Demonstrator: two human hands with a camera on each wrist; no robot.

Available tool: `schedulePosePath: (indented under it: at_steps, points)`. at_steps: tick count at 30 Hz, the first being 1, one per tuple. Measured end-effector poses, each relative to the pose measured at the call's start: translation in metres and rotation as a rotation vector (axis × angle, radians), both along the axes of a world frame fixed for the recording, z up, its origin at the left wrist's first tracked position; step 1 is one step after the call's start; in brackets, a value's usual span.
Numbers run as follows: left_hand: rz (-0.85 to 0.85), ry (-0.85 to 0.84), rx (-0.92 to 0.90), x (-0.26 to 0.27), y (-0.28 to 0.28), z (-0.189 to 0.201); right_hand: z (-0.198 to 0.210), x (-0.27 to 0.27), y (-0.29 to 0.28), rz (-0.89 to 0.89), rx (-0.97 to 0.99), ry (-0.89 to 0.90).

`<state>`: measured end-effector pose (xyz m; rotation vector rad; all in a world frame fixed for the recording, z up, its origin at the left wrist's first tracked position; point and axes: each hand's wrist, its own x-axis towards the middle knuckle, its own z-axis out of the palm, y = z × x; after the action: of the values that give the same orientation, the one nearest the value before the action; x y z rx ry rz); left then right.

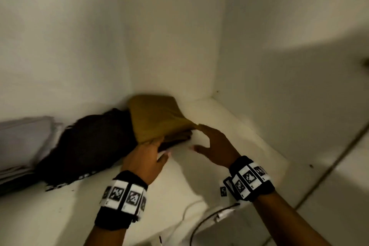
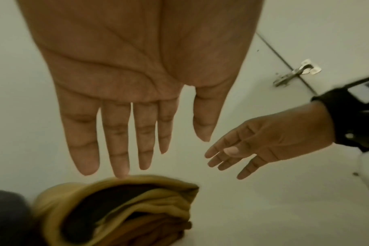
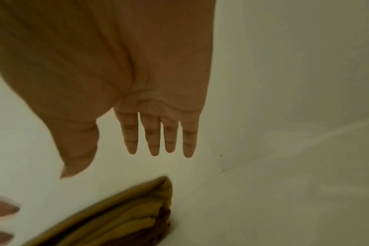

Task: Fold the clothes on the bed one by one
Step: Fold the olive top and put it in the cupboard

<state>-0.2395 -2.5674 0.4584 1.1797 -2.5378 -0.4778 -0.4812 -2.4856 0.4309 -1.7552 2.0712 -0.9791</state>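
Shelving of white board (image 1: pixel 229 126) inside what looks like a cupboard fills my view, its walls meeting in a back corner, and no bed shows anywhere, so I judge I am at the putting-away end of one garment rather than mid-fold. Against the left side sits a pale grey folded stack of cloth (image 1: pixel 24 142), and beside it a dark brown, loosely heaped garment (image 1: pixel 87 146) that looks less tidy than its neighbours. Tucked into the corner, touching that dark heap, is the mustard-yellow folded garment (image 1: pixel 157 118), several layers thick with a darker brown fold showing at its open front edge; it lies flat on the shelf and seems to me finished. My left hand (image 1: pixel 147 158) is at its near left corner, fingers straight and relaxed, tips just touching the top layer in the wrist view, gripping nothing. My right hand (image 1: pixel 215 146) hovers at the near right corner with fingers spread and straight, thumb apart, also holding nothing; whether it touches the cloth I cannot tell. A metal cupboard hinge (image 2: pixel 295 73) sits off to the right. How many clothes remain on the bed I cannot say from here, so what is left is unknown beyond returning for the next piece.
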Motion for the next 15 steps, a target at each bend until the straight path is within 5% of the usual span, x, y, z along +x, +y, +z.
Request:
schedulePosePath:
  at_steps: [4, 5, 6, 8, 9, 11, 12, 14, 15]
  points:
    - [-0.159, 0.152, 0.023, 0.003, 0.109, -0.010, 0.006, 0.023, 0.142, -0.292, -0.306, -0.285]
    - [-0.267, 0.196, 0.064, -0.008, 0.154, -0.022, -0.007, 0.033, 0.206, -0.402, -0.316, -0.292]
    - [-0.299, 0.244, 0.103, -0.009, 0.162, -0.028, -0.010, 0.035, 0.210, -0.402, -0.298, -0.239]
    - [-0.532, 0.232, 0.222, -0.038, 0.251, -0.053, -0.037, 0.051, 0.326, -0.545, -0.214, -0.163]
    - [-0.552, 0.230, 0.271, -0.042, 0.256, -0.061, -0.047, 0.053, 0.328, -0.519, -0.193, -0.144]
    - [-0.806, 0.157, 0.353, -0.069, 0.361, -0.078, -0.067, 0.081, 0.456, -0.761, -0.156, -0.197]
    - [-0.820, 0.146, 0.394, -0.070, 0.363, -0.083, -0.073, 0.083, 0.456, -0.772, -0.190, -0.227]
    - [-1.103, 0.062, 0.433, -0.088, 0.472, -0.094, -0.091, 0.120, 0.578, -1.080, -0.272, -0.282]
    - [-1.105, 0.049, 0.441, -0.090, 0.470, -0.095, -0.097, 0.116, 0.577, -1.109, -0.300, -0.304]
